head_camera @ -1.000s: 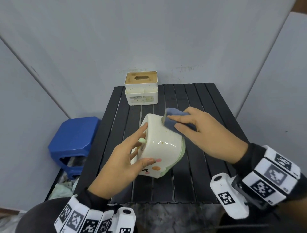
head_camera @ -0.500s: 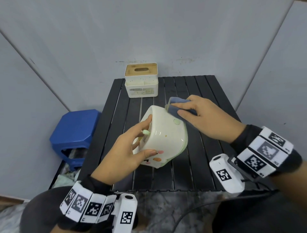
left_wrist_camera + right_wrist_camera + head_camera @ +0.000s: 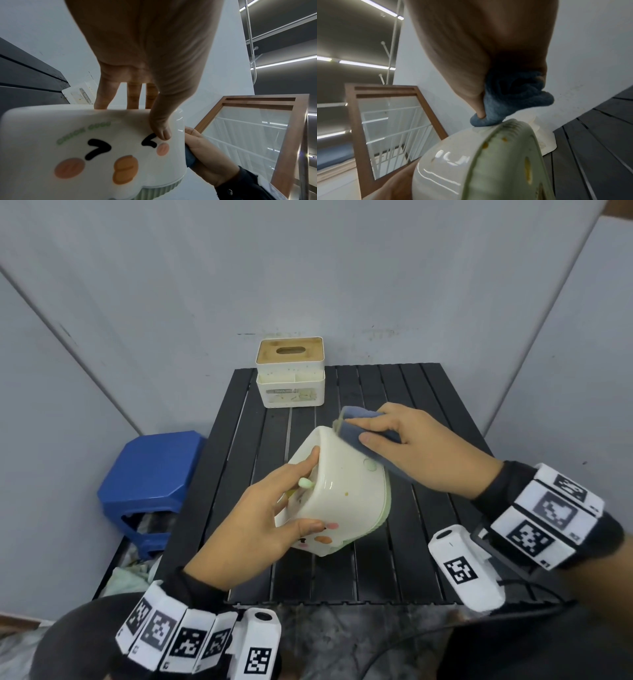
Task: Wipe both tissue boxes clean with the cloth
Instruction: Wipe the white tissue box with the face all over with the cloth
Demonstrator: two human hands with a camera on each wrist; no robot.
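A white cartoon-face tissue box (image 3: 342, 487) with a green base lies tipped on its side over the black slatted table (image 3: 394, 570). My left hand (image 3: 270, 518) grips its near end, thumb on the printed face (image 3: 161, 129), fingers over the far edge. My right hand (image 3: 411, 450) holds a folded blue cloth (image 3: 359, 433) and presses it on the box's upper far corner (image 3: 489, 117). Small yellow-brown spots show on the box (image 3: 485, 145). A second tissue box (image 3: 291, 371), white with a wooden slotted lid, stands at the table's far edge.
A blue plastic stool (image 3: 150, 474) stands left of the table, with crumpled bags on the floor below it. Grey walls close in behind and on both sides. A wood-framed glass panel (image 3: 257, 135) shows in both wrist views.
The right hand with the cloth slid up along the box toward its far top corner. The left hand kept its grip on the tilted box.
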